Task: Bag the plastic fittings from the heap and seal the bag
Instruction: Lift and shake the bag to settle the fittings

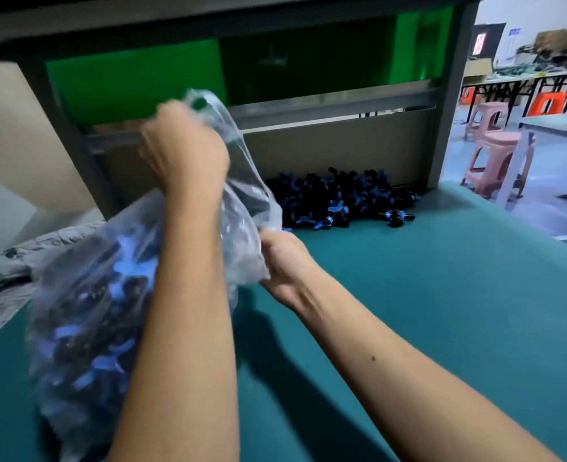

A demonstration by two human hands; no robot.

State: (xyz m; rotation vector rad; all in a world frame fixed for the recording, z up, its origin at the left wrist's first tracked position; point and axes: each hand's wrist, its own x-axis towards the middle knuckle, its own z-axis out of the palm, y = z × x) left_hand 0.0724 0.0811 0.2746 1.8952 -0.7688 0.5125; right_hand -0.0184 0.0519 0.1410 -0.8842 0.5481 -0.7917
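Bag: you hold a clear, crinkled plastic bag (85,315), bulging with black and blue plastic fittings; its heavy belly hangs at 8 o'clock from your upper grip, low over the teal table mat (425,311).
Left hand: your left hand (185,151) is raised at 11 o'clock in the view, fingers curled tight round the gathered neck of the bag; loose film sticks out above the fist.
Right hand: your right hand (282,258) sits lower, at 4 o'clock from the left one, and pinches a fold of the bag's side film; its fingertips are buried in the plastic, so you cannot see just how they lie.
Load against grip: nearly all the bagged fittings lie below and left of both hands; the stretch of film between the two grips looks mostly empty.
Heap: the loose heap of black fittings with blue wing handles (338,198) lies on the mat at 1 o'clock from your right hand, against the brown back panel (325,145), apart from the bag.
Stray: one fitting (397,217) lies just off the heap's right edge.
Blur: both the bag and your left hand are smeared.
Left edge: grey quilted cloth (5,271) lies beside the bag.
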